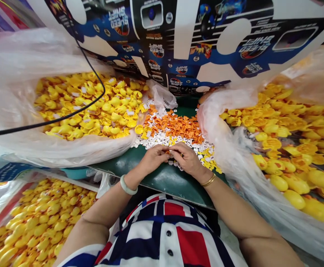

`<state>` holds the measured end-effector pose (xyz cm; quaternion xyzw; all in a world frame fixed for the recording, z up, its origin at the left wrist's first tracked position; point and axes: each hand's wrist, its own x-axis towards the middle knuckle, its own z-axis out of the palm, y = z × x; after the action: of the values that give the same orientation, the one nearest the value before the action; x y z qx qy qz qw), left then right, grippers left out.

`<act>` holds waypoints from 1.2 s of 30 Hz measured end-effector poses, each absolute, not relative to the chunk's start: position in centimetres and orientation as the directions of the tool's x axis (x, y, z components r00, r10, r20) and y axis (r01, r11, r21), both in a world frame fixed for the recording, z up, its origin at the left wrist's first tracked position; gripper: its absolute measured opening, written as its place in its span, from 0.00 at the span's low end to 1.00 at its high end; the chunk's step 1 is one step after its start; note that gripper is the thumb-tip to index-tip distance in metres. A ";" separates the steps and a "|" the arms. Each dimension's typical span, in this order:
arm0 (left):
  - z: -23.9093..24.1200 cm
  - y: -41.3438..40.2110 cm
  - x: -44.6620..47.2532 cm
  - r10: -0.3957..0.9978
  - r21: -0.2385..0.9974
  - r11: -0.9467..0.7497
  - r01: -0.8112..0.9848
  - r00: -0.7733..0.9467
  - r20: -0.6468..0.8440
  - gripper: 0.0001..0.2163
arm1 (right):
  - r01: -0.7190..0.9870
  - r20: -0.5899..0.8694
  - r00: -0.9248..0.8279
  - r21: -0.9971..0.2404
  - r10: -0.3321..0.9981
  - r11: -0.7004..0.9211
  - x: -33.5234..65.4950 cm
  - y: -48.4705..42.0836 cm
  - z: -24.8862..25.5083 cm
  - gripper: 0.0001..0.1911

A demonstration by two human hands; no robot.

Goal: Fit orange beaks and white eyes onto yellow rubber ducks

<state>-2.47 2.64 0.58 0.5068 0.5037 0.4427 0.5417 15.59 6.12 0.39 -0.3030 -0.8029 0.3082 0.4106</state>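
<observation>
My left hand (153, 158) and my right hand (188, 160) meet over the green tabletop (162, 178), fingers curled together in a pinch around a small piece I cannot make out. Just beyond them lies a heap of small orange parts (175, 128) mixed with small white parts (162, 138) and a few yellow ones. A pale bangle sits on my left wrist, a gold bracelet on my right.
A clear plastic bag of yellow toy ducks (95, 105) lies at the left, another bag of ducks (289, 141) at the right, and a third (31, 218) at the lower left. Printed blue cardboard (184, 40) stands behind. A black cable (67, 115) crosses the left bag.
</observation>
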 end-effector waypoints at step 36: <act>-1.1 -1.9 -3.3 0.984 1.000 -0.001 0.013 -0.176 0.003 0.11 | 0.105 0.082 -0.498 -0.983 0.864 0.153 13.3 3.7 -0.8 0.08</act>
<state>-3.32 -1.88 -1.14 0.4575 0.5448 0.5396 0.4502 13.33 3.67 -0.85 -0.3591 -0.6741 0.5426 0.3498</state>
